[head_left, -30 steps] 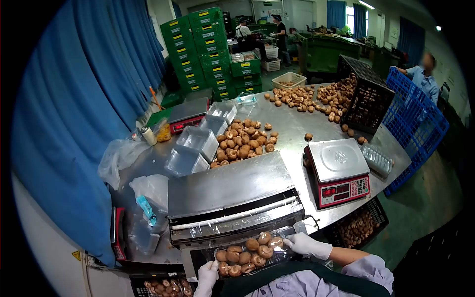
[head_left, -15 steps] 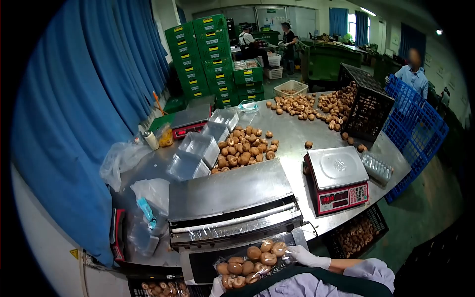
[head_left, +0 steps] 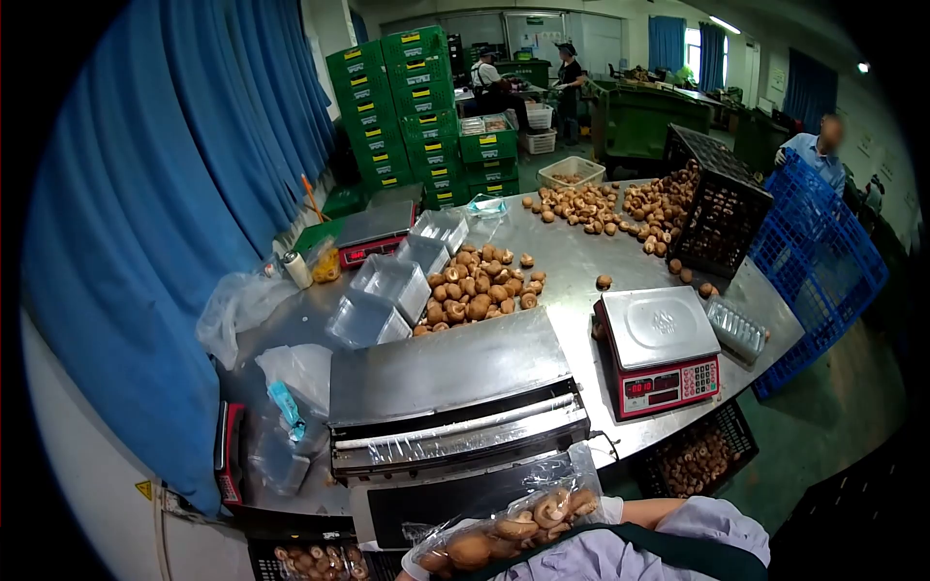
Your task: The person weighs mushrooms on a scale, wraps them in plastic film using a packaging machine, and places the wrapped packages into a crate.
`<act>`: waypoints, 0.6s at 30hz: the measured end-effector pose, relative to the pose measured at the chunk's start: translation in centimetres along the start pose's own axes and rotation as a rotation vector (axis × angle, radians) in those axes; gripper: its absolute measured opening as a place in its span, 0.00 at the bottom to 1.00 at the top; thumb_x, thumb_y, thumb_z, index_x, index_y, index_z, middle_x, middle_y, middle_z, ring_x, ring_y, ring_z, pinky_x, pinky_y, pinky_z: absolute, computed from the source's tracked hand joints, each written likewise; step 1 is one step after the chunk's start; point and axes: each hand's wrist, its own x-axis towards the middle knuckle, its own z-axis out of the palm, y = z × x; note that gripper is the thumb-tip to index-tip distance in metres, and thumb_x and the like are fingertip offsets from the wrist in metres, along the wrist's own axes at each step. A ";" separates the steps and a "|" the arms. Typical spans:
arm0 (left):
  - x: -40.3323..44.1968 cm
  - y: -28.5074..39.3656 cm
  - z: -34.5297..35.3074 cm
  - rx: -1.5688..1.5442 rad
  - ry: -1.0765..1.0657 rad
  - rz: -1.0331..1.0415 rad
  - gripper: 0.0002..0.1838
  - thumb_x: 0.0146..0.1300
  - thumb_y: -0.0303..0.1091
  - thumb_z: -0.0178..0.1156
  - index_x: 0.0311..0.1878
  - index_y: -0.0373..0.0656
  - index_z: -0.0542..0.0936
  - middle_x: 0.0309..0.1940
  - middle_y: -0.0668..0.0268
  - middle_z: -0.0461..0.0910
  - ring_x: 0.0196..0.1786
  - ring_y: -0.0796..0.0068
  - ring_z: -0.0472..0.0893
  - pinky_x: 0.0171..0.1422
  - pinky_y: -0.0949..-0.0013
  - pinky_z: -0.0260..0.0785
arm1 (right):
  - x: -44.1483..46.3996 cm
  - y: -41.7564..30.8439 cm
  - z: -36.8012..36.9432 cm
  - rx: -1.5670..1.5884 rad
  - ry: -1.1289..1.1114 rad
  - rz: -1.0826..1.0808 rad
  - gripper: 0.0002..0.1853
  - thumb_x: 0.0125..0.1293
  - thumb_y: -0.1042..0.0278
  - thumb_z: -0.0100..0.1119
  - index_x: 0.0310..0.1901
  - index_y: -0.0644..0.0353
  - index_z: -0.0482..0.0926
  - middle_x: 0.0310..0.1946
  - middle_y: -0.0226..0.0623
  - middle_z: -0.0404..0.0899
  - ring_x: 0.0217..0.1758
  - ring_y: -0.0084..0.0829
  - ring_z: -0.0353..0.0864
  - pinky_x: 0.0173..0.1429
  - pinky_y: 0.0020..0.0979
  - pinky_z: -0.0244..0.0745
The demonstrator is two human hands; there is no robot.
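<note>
Tipped up and drawn closer to the person's body since the earlier frame, a film-wrapped mushroom pack (head_left: pixel 516 530) is held between the gloved left hand (head_left: pixel 415 565) and right hand (head_left: pixel 610 509). Fingers are hidden behind it, so how tightly either grip closes cannot be told. Just beyond the grip stands a wrapping machine (head_left: pixel 450 363); farther out to the right, a red scale (head_left: pixel 662 329) sits on the metal worktop (head_left: pixel 581 261). Past the machine, clear trays (head_left: pixel 389 281) flank a mushroom heap (head_left: pixel 477 295). Well beyond the grip, at right, a person (head_left: pixel 823 163) stands behind blue plastic lattice (head_left: pixel 814 276).
</note>
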 end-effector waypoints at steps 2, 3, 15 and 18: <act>0.4 0.3 0.3 -0.043 -0.040 -0.002 0.11 0.64 0.36 0.55 0.37 0.38 0.80 0.32 0.60 0.80 0.33 0.73 0.78 0.41 0.68 0.71 | 0.3 -0.4 -0.5 -0.009 0.006 -0.035 0.16 0.67 0.59 0.52 0.44 0.64 0.77 0.37 0.36 0.78 0.39 0.26 0.77 0.42 0.29 0.74; 0.4 0.3 0.4 -0.057 -0.052 -0.004 0.11 0.64 0.36 0.55 0.37 0.38 0.80 0.32 0.60 0.80 0.33 0.73 0.78 0.41 0.68 0.71 | 0.9 -0.5 -1.2 -0.001 0.029 -0.056 0.16 0.67 0.59 0.52 0.44 0.65 0.77 0.37 0.37 0.78 0.40 0.26 0.77 0.42 0.30 0.74; 1.0 0.9 1.3 -0.234 -0.055 0.006 0.10 0.64 0.35 0.55 0.39 0.39 0.80 0.36 0.60 0.80 0.34 0.72 0.78 0.43 0.69 0.72 | 4.6 -6.3 0.5 0.577 -0.669 -0.322 0.26 0.68 0.53 0.46 0.56 0.70 0.72 0.57 0.51 0.70 0.65 0.45 0.64 0.69 0.45 0.56; 0.2 0.9 1.0 -0.252 0.048 0.035 0.10 0.64 0.35 0.55 0.40 0.39 0.80 0.36 0.60 0.80 0.35 0.72 0.78 0.43 0.69 0.72 | 5.7 0.0 1.5 0.771 -0.438 0.275 0.24 0.69 0.58 0.45 0.56 0.73 0.70 0.49 0.53 0.75 0.62 0.43 0.69 0.65 0.42 0.66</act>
